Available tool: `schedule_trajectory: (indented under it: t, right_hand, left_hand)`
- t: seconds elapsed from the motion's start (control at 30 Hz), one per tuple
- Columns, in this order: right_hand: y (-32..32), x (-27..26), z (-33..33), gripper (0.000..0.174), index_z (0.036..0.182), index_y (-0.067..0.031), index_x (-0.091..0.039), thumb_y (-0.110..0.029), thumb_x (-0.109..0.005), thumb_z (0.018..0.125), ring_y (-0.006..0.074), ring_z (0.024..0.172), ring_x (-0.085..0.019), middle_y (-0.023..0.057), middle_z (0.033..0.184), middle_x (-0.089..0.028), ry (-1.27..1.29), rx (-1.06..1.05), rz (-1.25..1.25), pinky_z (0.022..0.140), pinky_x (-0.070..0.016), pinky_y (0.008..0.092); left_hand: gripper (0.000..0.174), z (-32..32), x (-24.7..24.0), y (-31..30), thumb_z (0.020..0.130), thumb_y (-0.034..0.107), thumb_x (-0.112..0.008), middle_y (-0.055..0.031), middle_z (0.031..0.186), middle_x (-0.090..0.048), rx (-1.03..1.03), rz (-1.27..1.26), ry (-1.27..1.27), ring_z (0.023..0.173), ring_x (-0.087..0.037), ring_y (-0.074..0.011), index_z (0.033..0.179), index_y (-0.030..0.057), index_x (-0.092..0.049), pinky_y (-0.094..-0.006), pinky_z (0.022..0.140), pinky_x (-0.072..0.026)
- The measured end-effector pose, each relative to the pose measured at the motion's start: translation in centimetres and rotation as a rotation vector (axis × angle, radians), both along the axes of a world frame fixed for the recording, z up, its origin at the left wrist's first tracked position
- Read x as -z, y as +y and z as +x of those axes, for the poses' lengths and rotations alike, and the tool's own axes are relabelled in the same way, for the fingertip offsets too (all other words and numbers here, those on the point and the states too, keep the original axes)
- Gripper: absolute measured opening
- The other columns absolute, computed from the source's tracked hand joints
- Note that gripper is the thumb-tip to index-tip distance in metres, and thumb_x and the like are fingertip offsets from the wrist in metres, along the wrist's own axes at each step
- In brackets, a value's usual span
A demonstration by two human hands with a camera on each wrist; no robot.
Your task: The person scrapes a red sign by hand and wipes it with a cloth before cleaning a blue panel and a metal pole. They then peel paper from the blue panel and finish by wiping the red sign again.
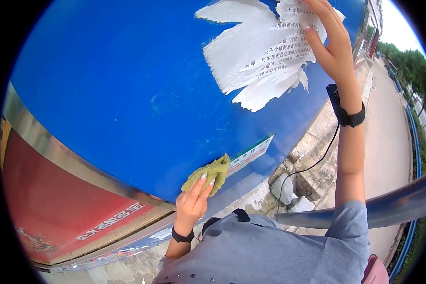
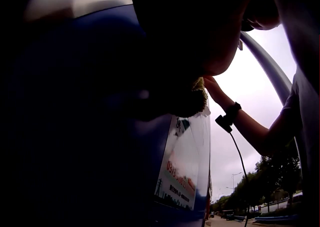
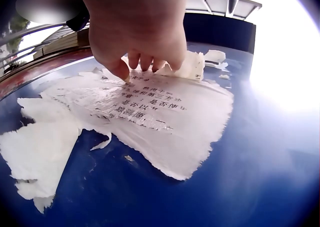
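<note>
A torn white notice with printed black characters [image 1: 241, 52] clings to the blue panel [image 1: 104, 104], its edges ragged. Over its upper right part reaches my right hand [image 1: 335, 52], thumb and fingers spread apart in the head view. From the right wrist view, the fingertips of the right hand [image 3: 140, 32] touch the notice [image 3: 170, 132] beside a raised scrap. Low on the panel, my left hand [image 1: 192, 206] holds a folded yellow-green cloth [image 1: 207, 173] against the blue surface, two fingers over it. Deep shadow hides most of that hand in the left wrist view, where the cloth [image 2: 201, 94] shows only its edge.
A small printed sticker [image 1: 251, 155] is on the panel beside the cloth. Below a metal trim strip is a red panel [image 1: 71, 203]. Broken stones [image 1: 284, 189] lie underneath, and a thick metal pipe [image 1: 388, 203] runs past the right arm. A black cable [image 1: 312, 165] hangs from the right wrist.
</note>
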State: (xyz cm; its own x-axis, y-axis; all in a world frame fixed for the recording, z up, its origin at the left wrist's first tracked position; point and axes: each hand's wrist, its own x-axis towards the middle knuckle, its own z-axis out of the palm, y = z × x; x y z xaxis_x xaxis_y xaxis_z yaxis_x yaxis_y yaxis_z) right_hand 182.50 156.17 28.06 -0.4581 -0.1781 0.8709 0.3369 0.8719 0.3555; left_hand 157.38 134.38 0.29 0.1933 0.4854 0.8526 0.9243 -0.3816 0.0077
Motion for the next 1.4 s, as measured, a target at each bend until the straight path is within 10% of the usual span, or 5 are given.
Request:
schedule_trajectory:
  t: [0.53,0.73,1.07,1.2,1.4]
  right_hand:
    - [3.5,0.7,0.1,0.055,0.137,-0.0033,-0.035,-0.020,-0.046,0.086,0.0282,0.134,-0.030,0.0146,0.142,-0.036,-0.024,0.155,0.226,0.110,-0.0199,0.0420]
    - [2.6,1.9,-0.4,0.060,0.139,-0.0034,-0.030,-0.032,-0.045,0.088,0.0312,0.133,-0.030,0.0163,0.143,-0.032,-0.005,0.183,0.295,0.109,-0.0242,0.0461]
    - [-3.6,8.3,-0.1,0.053,0.135,-0.0021,-0.034,-0.033,-0.042,0.093,0.0327,0.129,-0.035,0.0180,0.138,-0.037,0.107,0.185,0.294,0.105,-0.0318,0.0469]
    - [-8.3,14.7,-4.7,0.021,0.102,0.0046,-0.058,-0.007,-0.047,0.088,0.0345,0.092,-0.060,0.0242,0.101,-0.060,0.364,0.023,0.069,0.080,-0.0483,0.0400]
    - [-16.1,20.0,-11.0,0.022,0.095,-0.0031,-0.064,-0.005,-0.055,0.075,0.0235,0.076,-0.063,0.0116,0.089,-0.063,-0.521,-0.626,-0.755,0.065,-0.0512,0.0317]
  left_hand:
    - [0.015,-6.8,1.0,-11.7,0.058,-0.006,-0.051,-0.0081,0.083,-0.063,-0.377,-0.516,-0.151,0.071,-0.057,-0.0275,0.068,0.0033,-0.058,-0.0347,0.063,-0.0453]
    - [0.071,-17.5,11.3,-25.2,0.062,-0.005,-0.046,-0.0122,0.069,-0.064,-0.614,-1.506,-0.879,0.069,-0.062,-0.0241,0.130,0.0143,-0.051,-0.0303,0.073,-0.0476]
    - [0.056,-12.1,7.3,-19.0,0.065,-0.007,-0.041,-0.0214,0.092,-0.063,-0.598,-0.987,-0.651,0.087,-0.059,-0.0370,0.117,0.0047,-0.057,-0.0401,0.076,-0.0472]
    - [0.046,-9.4,5.0,-15.3,0.066,-0.006,-0.045,-0.0181,0.095,-0.062,-0.507,-0.976,-0.511,0.089,-0.058,-0.0351,0.108,0.0030,-0.061,-0.0408,0.077,-0.0469]
    - [0.032,-6.0,4.1,-11.0,0.069,-0.001,-0.052,-0.0126,0.093,-0.062,-0.180,-0.886,-0.363,0.090,-0.058,-0.0300,0.098,0.0044,-0.063,-0.0386,0.078,-0.0477]
